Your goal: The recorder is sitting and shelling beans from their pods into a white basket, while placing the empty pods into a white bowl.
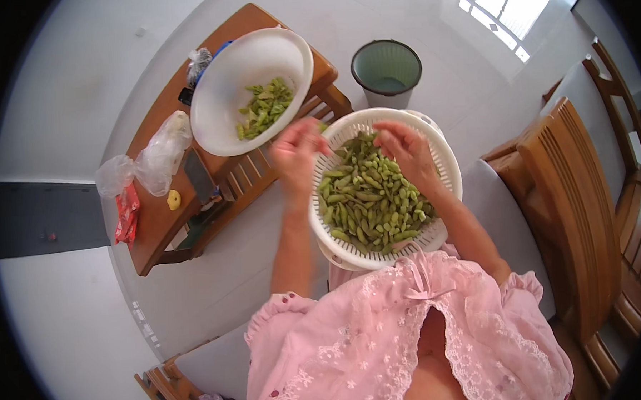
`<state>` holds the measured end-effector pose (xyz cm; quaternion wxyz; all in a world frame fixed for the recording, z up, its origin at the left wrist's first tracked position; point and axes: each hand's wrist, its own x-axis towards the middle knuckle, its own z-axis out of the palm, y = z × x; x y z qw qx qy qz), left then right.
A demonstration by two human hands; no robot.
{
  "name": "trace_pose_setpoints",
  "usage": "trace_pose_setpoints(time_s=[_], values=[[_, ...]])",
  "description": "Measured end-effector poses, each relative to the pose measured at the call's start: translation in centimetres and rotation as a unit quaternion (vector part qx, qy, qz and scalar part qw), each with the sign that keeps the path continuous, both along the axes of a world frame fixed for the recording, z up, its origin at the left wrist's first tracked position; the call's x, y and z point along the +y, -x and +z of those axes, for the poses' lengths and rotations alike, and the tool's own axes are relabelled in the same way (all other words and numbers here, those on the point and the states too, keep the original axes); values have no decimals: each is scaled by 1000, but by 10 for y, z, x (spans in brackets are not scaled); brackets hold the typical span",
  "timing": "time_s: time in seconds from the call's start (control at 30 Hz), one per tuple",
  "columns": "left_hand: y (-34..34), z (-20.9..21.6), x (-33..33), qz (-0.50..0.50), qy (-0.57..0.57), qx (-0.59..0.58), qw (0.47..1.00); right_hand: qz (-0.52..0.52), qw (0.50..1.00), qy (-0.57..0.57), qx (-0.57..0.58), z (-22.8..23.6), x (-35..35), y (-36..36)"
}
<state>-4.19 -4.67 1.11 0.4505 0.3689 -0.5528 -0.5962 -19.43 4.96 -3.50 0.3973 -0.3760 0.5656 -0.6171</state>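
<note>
A white slotted colander (444, 155) full of green soybean pods (377, 197) sits in front of my lap. My left hand (297, 152) is raised over its left rim, blurred, with the fingers curled in. A small green pod (322, 127) shows at those fingertips. Above the far right part of the heap is my right hand (409, 152), its fingers bent and pinched together; what they hold, if anything, is hidden. To the left, a large white basin (213, 108) holds a smaller pile of green pods (268, 106).
The basin stands on a wooden table (255, 18) with clear plastic bags (165, 153), a red packet (126, 214) and a small yellow item (174, 200). Beyond the colander is a green-grey bin (386, 68) on the tiled floor. Wooden chairs (571, 210) stand at the right.
</note>
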Motion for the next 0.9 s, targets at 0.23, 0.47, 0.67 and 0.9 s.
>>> trace_pose_setpoints(time_s=[0.23,0.47,0.67,0.9], values=[[-4,21,-26,56,139,-339,929,-98,991,83,-44,-4,-7,7],[53,-42,1,-138,391,-425,805,-109,991,72,-25,1,-5,3],[57,-51,3,-126,420,-424,792,-117,989,84,-28,5,-2,5],[44,-9,30,-163,-103,-81,978,-11,998,61,-8,-6,-1,4]])
